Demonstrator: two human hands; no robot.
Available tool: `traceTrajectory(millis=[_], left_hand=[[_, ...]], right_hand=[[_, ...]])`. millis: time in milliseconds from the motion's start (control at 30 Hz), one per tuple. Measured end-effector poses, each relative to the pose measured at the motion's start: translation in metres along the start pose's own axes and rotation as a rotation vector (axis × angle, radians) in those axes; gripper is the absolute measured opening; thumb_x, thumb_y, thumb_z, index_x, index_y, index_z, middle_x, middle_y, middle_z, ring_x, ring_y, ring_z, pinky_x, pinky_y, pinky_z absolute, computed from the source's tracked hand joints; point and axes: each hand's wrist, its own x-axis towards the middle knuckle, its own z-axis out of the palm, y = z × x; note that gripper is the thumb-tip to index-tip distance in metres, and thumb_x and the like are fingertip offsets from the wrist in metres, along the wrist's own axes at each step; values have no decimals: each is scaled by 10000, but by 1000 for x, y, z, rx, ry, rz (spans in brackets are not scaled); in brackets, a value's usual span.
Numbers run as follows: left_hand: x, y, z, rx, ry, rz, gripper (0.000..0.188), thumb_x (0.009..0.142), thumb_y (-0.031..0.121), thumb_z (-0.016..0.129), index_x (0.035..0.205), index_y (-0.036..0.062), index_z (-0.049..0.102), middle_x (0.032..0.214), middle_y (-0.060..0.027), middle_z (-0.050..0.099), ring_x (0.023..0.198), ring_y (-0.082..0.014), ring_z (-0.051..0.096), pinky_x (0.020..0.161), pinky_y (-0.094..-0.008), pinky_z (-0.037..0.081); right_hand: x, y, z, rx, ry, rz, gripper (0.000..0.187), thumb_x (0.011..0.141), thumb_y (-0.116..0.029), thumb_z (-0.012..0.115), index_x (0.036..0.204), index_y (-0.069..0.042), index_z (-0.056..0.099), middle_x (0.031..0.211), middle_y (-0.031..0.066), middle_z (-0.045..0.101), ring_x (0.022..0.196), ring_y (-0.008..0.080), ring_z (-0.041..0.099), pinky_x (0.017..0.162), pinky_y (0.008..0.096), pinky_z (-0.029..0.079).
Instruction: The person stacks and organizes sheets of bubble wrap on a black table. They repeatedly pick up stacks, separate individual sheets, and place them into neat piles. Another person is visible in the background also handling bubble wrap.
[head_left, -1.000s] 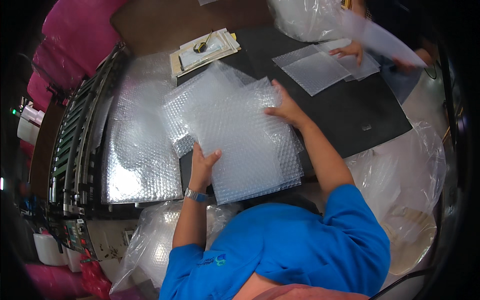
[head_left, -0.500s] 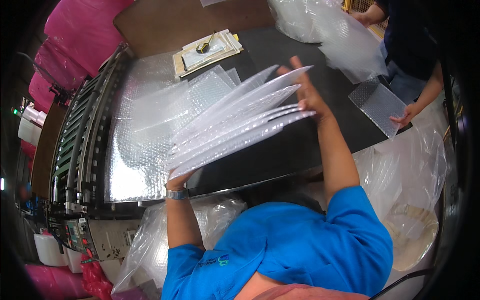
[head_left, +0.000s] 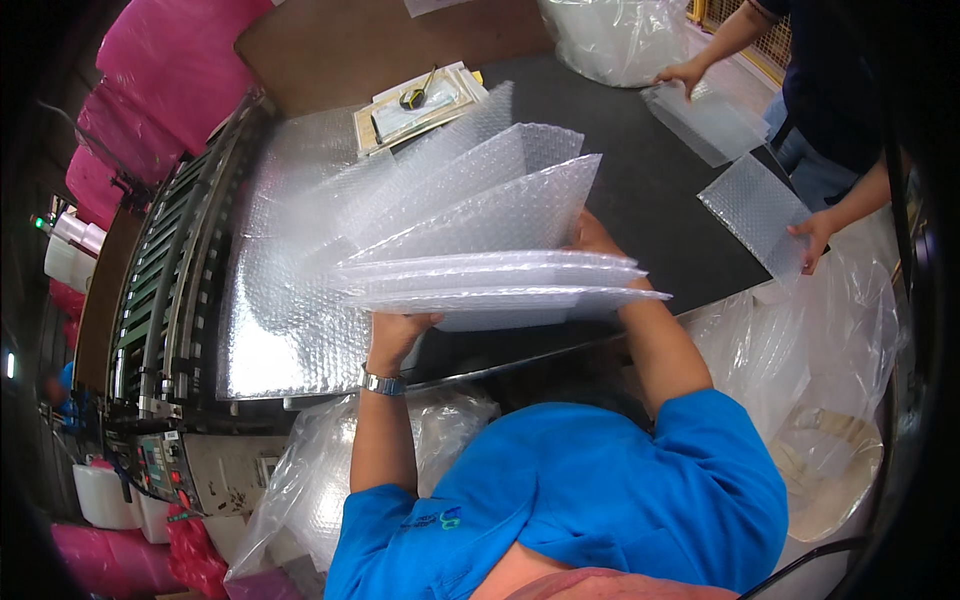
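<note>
The step in hand looks to be loosening and evening out a bundle of bubble sheets (head_left: 490, 275), held up over the near part of the dark worktop (head_left: 640, 190). The left hand (head_left: 397, 338) grips the bundle's near left end, thumb along the lower edge and the other fingers hidden by the plastic. The right hand (head_left: 597, 240) is at the right end, partly behind the sheets; how tightly its fingers close cannot be told. The nearest sheets show edge-on, close together and almost level, while those farther off fan upward and away with clear gaps between them. Beyond the bundle's left end, a long film (head_left: 275, 345) lies on the worktop; papers (head_left: 440, 108) with a tape measure (head_left: 413, 98) on top lie at the far side. Across the corner at the right, a co-worker has one hand (head_left: 685, 76) at some clear pieces and the other (head_left: 815, 237) on the edge of a separate bubble piece (head_left: 752, 208). As a judgement, the next move calls for a firm hold at the left end and a right hand that gathers the splayed sheets without creasing them; slack, slippery plastic could easily slide out of line.
</note>
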Motion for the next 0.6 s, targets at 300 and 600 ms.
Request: traceTrajectory(millis=[300, 600], left_hand=[[-3, 21, 9, -383, 143, 128, 752, 639, 188, 804, 1207, 0, 349, 1089, -114, 512, 974, -206, 526, 828, -328, 455], [-10, 29, 8, -458, 57, 138, 592, 676, 173, 782, 1143, -3, 463, 1011, -85, 570, 927, -181, 545, 824, -310, 442]], right_hand=[[1, -22, -5, 213, 30, -96, 960, 633, -460, 758, 1338, -20, 278, 1295, 114, 404, 1230, 236, 354, 1029, 361, 276], [3, -31, 14, 169, 278, -109, 782, 692, -333, 754, 1312, -66, 359, 1284, 124, 395, 1208, 255, 365, 1032, 360, 259]])
